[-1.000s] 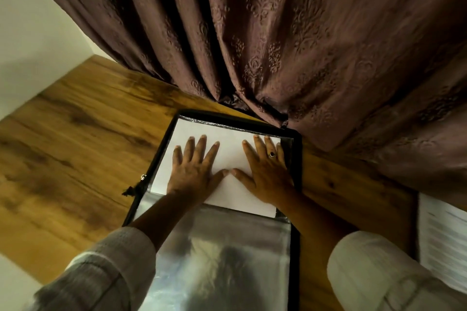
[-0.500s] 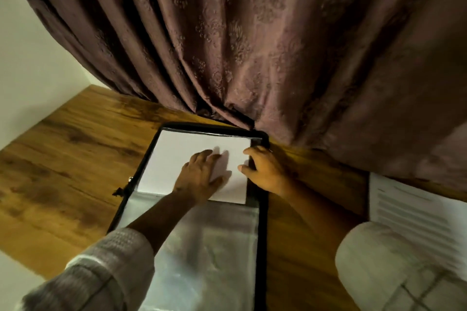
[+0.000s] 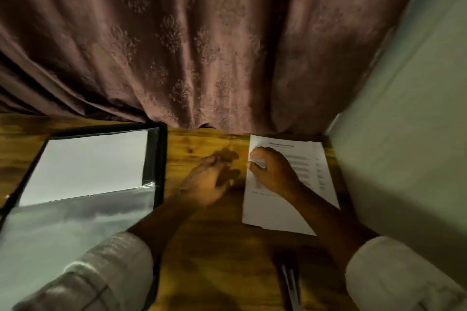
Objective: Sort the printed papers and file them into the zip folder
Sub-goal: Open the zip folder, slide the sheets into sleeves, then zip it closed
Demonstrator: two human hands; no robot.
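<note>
While the right hand curls its fingers at the left edge of the papers, pinching it, the left hand hangs low over the table between papers and folder, its fingers loosely straight and blurred. The open folder lies at left, with a white sheet inside.

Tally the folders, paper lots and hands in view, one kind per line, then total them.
zip folder: 1
white sheet in the folder: 1
printed paper stack: 1 (the number of sheets in it cannot be told)
hands: 2, left hand and right hand
Total: 5
</note>
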